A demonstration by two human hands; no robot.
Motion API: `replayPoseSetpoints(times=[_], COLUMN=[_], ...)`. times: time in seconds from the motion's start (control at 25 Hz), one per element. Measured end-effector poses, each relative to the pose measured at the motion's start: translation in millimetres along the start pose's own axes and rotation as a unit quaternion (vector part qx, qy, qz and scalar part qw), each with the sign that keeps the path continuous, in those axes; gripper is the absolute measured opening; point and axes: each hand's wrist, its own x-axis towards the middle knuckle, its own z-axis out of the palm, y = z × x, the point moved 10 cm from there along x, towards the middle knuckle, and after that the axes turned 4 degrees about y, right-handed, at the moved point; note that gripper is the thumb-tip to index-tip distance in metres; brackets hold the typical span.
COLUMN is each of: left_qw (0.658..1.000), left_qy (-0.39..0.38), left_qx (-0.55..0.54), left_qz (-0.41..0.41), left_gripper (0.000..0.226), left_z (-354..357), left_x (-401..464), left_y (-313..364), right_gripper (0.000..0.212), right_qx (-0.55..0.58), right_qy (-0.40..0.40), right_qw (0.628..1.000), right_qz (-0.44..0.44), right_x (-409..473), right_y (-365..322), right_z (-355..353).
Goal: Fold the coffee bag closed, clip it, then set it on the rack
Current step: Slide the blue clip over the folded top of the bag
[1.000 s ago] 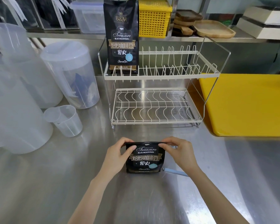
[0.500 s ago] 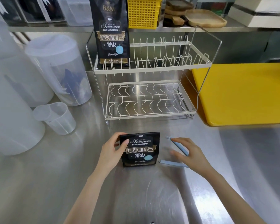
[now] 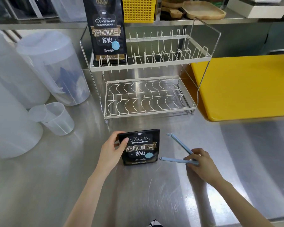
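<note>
A black coffee bag (image 3: pixel 140 148) stands on the steel counter with its top folded down. My left hand (image 3: pixel 111 149) grips its upper left corner, thumb on the front. To its right lies a light blue bag clip (image 3: pixel 179 149), spread open in a V. My right hand (image 3: pixel 202 163) pinches the clip at its hinged end. A white wire rack (image 3: pixel 147 66) with two tiers stands behind the bag. A second, taller coffee bag (image 3: pixel 107 30) stands upright at the left end of its top tier.
Translucent plastic pitchers (image 3: pixel 56 68) and a small measuring cup (image 3: pixel 56 118) crowd the left side. A yellow cutting board (image 3: pixel 244 86) lies right of the rack. A shelf behind holds a yellow basket (image 3: pixel 138 9) and wooden trays (image 3: pixel 203 12).
My right hand left the bag's folded top, moved right and closed on the clip's hinged end. My left hand stays on the bag.
</note>
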Motion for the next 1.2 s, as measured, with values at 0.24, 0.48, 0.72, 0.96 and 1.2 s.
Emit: replayPoseSetpoints(times=[0.24,0.48,0.72,0.96,1.2], left_qw=[1.000,1.000,0.999,0.998,0.996], left_qy=[-0.006,-0.022,-0.028,-0.026,-0.030], left_qx=[-0.008,-0.011,-0.011,-0.035,-0.067], left_qz=[-0.006,-0.018,-0.038,-0.048,-0.048], left_gripper=[0.025,0.030,0.024,0.029,0.035], left_z=[0.0,4.4,3.4,2.7,3.7], left_x=[0.9,0.4,2.4,1.0,-1.6], left_y=[-3.5,-10.2,-19.3,-22.1,-21.3], right_gripper=[0.013,0.013,0.019,0.021,0.032], right_qx=[0.119,0.251,0.252,0.155,0.208], right_qy=[0.056,0.090,0.052,0.004,-0.047], right_qw=[0.991,0.964,0.962,0.978,0.970], right_qz=[0.022,-0.007,-0.089,-0.139,-0.121], right_x=[5.0,8.4,14.6,33.1,42.0], right_y=[-6.9,-42.8,-91.7,-126.4,-146.6], right_z=[-13.6,-46.3,-62.8,-47.8,-32.2])
